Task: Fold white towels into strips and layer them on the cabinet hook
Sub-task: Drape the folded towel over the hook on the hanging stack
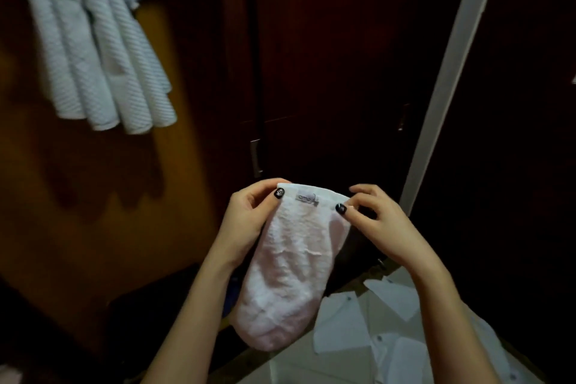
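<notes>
White towel (286,274), folded narrow, held mid-air before the cabinet doors (327,56). Left hand (249,212) and right hand (380,224) each pinch a top corner, grip closed on the cloth. Sewn label (307,198): writing blurred, unreadable.

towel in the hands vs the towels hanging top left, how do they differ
The held towel is one piece, pinched at its top edge by the left hand and right hand; the hanging towels are several narrow strips, overlapped and untouched. The held towel shows a label and a pinkish tint; the hanging towels look bluish, with diagonal ribs. Both are pale textured cloth drooping downward.
</notes>
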The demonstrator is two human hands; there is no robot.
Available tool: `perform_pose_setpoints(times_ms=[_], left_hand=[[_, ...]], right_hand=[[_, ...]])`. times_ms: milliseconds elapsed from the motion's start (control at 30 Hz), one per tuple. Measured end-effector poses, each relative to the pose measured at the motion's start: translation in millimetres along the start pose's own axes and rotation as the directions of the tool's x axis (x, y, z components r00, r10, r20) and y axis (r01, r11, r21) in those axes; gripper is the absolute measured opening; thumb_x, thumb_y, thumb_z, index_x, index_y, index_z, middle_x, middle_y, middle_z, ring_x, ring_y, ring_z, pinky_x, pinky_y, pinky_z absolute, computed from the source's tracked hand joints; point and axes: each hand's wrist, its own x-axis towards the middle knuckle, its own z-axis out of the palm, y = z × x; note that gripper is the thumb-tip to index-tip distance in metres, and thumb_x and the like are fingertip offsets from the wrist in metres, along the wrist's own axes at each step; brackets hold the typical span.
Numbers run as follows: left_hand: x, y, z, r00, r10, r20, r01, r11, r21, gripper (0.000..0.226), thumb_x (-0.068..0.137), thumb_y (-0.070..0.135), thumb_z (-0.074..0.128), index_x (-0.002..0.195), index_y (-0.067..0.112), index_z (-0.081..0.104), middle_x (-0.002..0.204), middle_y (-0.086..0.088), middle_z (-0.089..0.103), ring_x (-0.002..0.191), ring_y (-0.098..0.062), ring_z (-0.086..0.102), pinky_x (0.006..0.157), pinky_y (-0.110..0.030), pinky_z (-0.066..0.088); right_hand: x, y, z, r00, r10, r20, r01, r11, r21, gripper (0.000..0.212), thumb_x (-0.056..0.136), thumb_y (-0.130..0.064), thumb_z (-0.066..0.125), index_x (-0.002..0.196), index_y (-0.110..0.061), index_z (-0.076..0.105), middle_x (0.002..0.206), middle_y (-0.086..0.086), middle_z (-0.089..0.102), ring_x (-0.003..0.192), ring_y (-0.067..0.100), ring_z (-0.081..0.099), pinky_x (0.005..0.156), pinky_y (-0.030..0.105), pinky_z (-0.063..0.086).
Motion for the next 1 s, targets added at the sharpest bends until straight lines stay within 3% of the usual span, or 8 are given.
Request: perform_pose_setpoints(times_ms=[167, 267, 367, 500, 600, 733, 833, 1000], left_hand=[[-51, 9, -65, 0.979, 0.022, -0.203, 0.011, 0.988, 0.156, 0.015, 0.092, 0.026, 0.062, 0.092, 0.037, 0.073, 0.097, 0.011, 0.073, 0.086, -0.003, 0.069, 0.065, -0.014, 0.051], [-76, 2, -91, 0.939, 0.053, -0.339, 0.068, 0.94, 0.336, 0.028, 0.097, 0.018, 0.057, 0.093, 0.044, 0.066, 0.102, 0.008, 0.068, 0.092, -0.004, 0.065, 0.071, -0.018, 0.052], [-95, -3, -110, 0.88, 0.079, -0.469, 0.172, 0.867, 0.468, 0.023, 0.098, 0.017, 0.055, 0.1, 0.039, 0.063, 0.105, 0.0, 0.061, 0.097, -0.013, 0.06, 0.083, -0.028, 0.05], [-113, -6, -121, 0.841, 0.08, -0.536, 0.141, 0.923, 0.358, 0.023, 0.099, 0.013, 0.053, 0.096, 0.032, 0.065, 0.065, 0.012, 0.065, 0.057, 0.0, 0.058, 0.053, -0.014, 0.045], [-117, -11, -123, 0.812, 0.032, -0.582, 0.196, 0.925, 0.325, 0.017, 0.101, 0.012, 0.049, 0.102, 0.022, 0.062, 0.056, 0.004, 0.061, 0.039, -0.01, 0.053, 0.042, -0.016, 0.041], [-114, -8, -118, 0.791, -0.025, -0.611, 0.164, 0.971, 0.173, 0.018, 0.102, 0.011, 0.045, 0.1, 0.025, 0.058, 0.088, -0.003, 0.069, 0.058, -0.02, 0.07, 0.051, -0.02, 0.052], [-113, -5, -122, 0.811, -0.079, -0.58, 0.13, 0.99, 0.046, 0.017, 0.101, 0.01, 0.047, 0.103, 0.02, 0.061, 0.08, -0.004, 0.072, 0.063, -0.017, 0.069, 0.058, -0.021, 0.054], [-113, 7, -132, 0.87, -0.134, -0.474, 0.066, 0.986, -0.156, 0.016, 0.091, 0.022, 0.061, 0.101, 0.014, 0.07, 0.081, -0.004, 0.071, 0.064, -0.011, 0.063, 0.06, -0.022, 0.055]], right_hand=[[-14, -34, 59, 0.993, -0.003, 0.119, -0.009, 0.995, 0.099, 0.02, 0.084, -0.041, 0.07, 0.076, -0.024, 0.064, 0.082, -0.001, 0.068, 0.077, 0.014, 0.065, 0.072, 0.042, 0.056], [-15, -53, 91, 0.995, -0.084, 0.059, 0.072, 0.982, 0.173, 0.027, 0.083, -0.035, 0.072, 0.075, -0.013, 0.058, 0.077, 0.004, 0.065, 0.075, 0.022, 0.065, 0.068, 0.048, 0.054], [-14, -67, 116, 0.989, -0.145, 0.001, 0.137, 0.938, 0.32, 0.022, 0.084, -0.028, 0.074, 0.074, -0.023, 0.056, 0.078, -0.001, 0.063, 0.076, 0.017, 0.064, 0.064, 0.04, 0.052], [-10, -76, 141, 0.99, -0.139, 0.007, 0.128, 0.924, 0.361, 0.02, 0.086, -0.026, 0.073, 0.095, -0.039, 0.061, 0.097, -0.02, 0.064, 0.09, -0.004, 0.06, 0.072, 0.016, 0.052], [-10, -80, 153, 0.995, -0.1, 0.022, 0.089, 0.948, 0.306, 0.008, 0.088, -0.028, 0.07, 0.085, -0.026, 0.063, 0.084, -0.012, 0.067, 0.08, 0.002, 0.064, 0.069, 0.036, 0.057], [-9, -79, 156, 0.984, -0.163, 0.069, 0.119, 0.898, 0.424, 0.016, 0.091, -0.024, 0.067, 0.079, -0.017, 0.058, 0.082, -0.004, 0.065, 0.077, 0.011, 0.065, 0.065, 0.032, 0.055], [-7, -83, 150, 0.971, -0.167, 0.171, 0.01, 0.743, 0.669, 0.018, 0.089, -0.025, 0.068, 0.077, -0.017, 0.056, 0.075, -0.004, 0.064, 0.071, 0.012, 0.064, 0.06, 0.024, 0.052], [0, -94, 138, 0.932, -0.248, 0.264, -0.09, 0.547, 0.832, 0.011, 0.083, -0.022, 0.071, 0.075, -0.02, 0.064, 0.071, 0.002, 0.066, 0.063, 0.014, 0.064, 0.055, 0.024, 0.052]])
